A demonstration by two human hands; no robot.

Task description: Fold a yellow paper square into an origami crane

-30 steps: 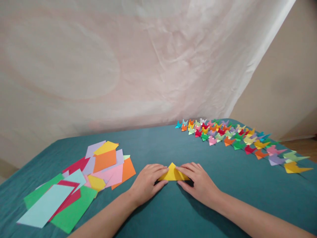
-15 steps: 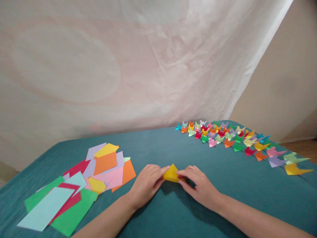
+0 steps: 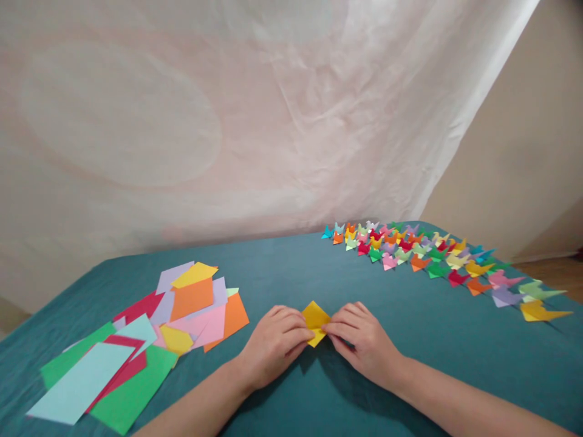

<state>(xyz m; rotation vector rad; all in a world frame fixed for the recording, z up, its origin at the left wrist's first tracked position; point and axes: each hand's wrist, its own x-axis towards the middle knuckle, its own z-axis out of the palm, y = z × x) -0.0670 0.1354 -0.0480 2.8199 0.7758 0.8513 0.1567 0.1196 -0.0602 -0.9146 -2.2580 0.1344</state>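
A small piece of yellow paper [image 3: 316, 315], folded into a diamond shape with a crease across its middle, is held between both hands just above the teal cloth. My left hand [image 3: 277, 340] pinches its left side, thumb and fingertips closed on the paper. On the opposite side, my right hand [image 3: 359, 337] grips the right corner between thumb and fingers. Fingertips cover the diamond's left and right corners; its top and bottom points show.
Loose coloured paper sheets, among them a pale blue sheet [image 3: 82, 382] and an orange sheet [image 3: 192, 299], overlap on the left. Rows of folded paper birds, including a yellow bird [image 3: 542, 311], stand on the right of the teal tablecloth [image 3: 282, 267]. A pale curtain [image 3: 250, 121] hangs behind.
The yellow paper has gone from a peaked, flattened shape to an opened diamond, its lower point now showing. My left fingers have shifted onto its front, and both hands remain on it.
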